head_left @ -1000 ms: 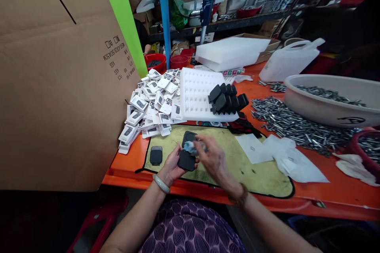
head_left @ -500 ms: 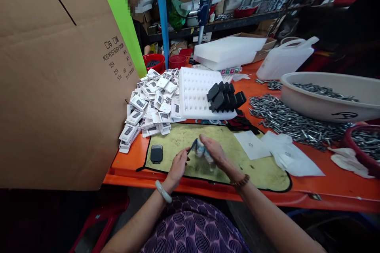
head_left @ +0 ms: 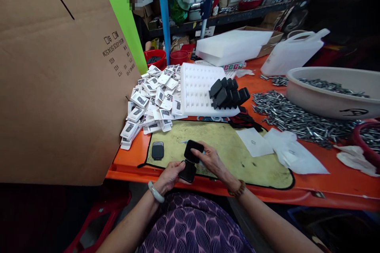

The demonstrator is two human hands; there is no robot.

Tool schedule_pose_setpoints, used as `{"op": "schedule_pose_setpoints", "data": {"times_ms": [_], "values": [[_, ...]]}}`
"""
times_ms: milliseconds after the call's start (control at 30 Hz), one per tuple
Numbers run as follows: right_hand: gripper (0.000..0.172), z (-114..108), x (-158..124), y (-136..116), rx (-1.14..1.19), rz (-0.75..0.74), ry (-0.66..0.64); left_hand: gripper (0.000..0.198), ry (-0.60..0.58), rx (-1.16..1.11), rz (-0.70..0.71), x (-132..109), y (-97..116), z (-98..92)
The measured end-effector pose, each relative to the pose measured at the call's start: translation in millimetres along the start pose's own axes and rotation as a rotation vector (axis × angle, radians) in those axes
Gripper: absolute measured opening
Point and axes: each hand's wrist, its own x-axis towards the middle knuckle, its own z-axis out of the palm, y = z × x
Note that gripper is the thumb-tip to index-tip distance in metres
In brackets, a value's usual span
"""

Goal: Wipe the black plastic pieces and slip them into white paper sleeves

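Between my two hands is a black hinged case (head_left: 188, 172), unfolded into two square halves with rounded corners. My left hand (head_left: 170, 174) grips the lower half, thumb on top. My right hand (head_left: 211, 160) pinches the upper half, with its thumb on the dark inner face. A small light-blue edge (head_left: 184, 141) peeks out behind the upper half; what it belongs to is hidden. To the left, a closed dark case (head_left: 157, 150) lies flat on the yellow-green mat (head_left: 234, 162).
Many small white boxes (head_left: 152, 101) are heaped beside the big carton (head_left: 59, 87). A white foam tray (head_left: 202, 87) holds several black cases (head_left: 228, 94). White sheets (head_left: 255, 142) lie at right, near loose metal pins (head_left: 291, 114) and a beige basin (head_left: 329, 101).
Half a second ago my right hand moved, blurred, with something bluish-white beside the dark piece. Now the case is spread open and both hands hold it, a little nearer my body.
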Motion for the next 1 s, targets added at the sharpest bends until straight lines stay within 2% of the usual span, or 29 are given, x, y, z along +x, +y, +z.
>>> {"op": "schedule_pose_setpoints", "data": {"times_ms": [67,133,233,333,400,467,533,633,700,767,833,867,933,1000], "values": [[0.022,6,-9,-4,-0.247,-0.267,-0.072,0.053,0.027,-0.041,-0.031,-3,2,-2.0],[0.028,11,-20,-7,-0.470,-0.490,-0.191,0.047,0.044,-0.088,-0.056,-5,5,-2.1],[0.036,12,-33,-14,-0.739,-0.677,-0.329,0.031,0.067,-0.183,-0.117,-7,7,-1.4],[0.052,9,-42,-20,-0.834,-0.742,-0.438,0.015,0.064,-0.290,-0.185,-8,8,-3.9],[0.059,6,-45,-21,-0.838,-0.755,-0.465,0.014,0.006,-0.346,-0.199,-9,7,-7.3],[0.053,5,-47,-18,-0.836,-0.768,-0.455,0.019,-0.083,-0.390,-0.222,-12,6,-10.4],[0.046,6,-48,-11,-0.832,-0.780,-0.416,0.023,-0.122,-0.410,-0.225,-16,7,-11.6],[0.041,8,-48,2,-0.807,-0.784,-0.328,0.021,-0.037,-0.384,-0.151,-23,14,-9.4],[0.036,11,-46,8,-0.783,-0.780,-0.284,0.021,0.000,-0.350,-0.120,-27,19,-7.8],[0.029,13,-42,10,-0.731,-0.731,-0.250,0.022,-0.031,-0.305,-0.124,-28,24,-8.0],[0.029,16,-35,7,-0.632,-0.593,-0.225,0.030,-0.063,-0.220,-0.116,-27,27,-10.6],[0.031,18,-29,5,-0.568,-0.498,-0.210,0.037,-0.043,-0.153,-0.087,-26,28,-12.6],[0.037,20,-13,2,-0.417,-0.263,-0.194,0.049,0.107,0.054,0.042,-24,26,-17.1],[0.043,23,7,3,-0.253,-0.019,-0.236,0.053,0.364,0.337,0.248,-21,23,-21.1]]}}
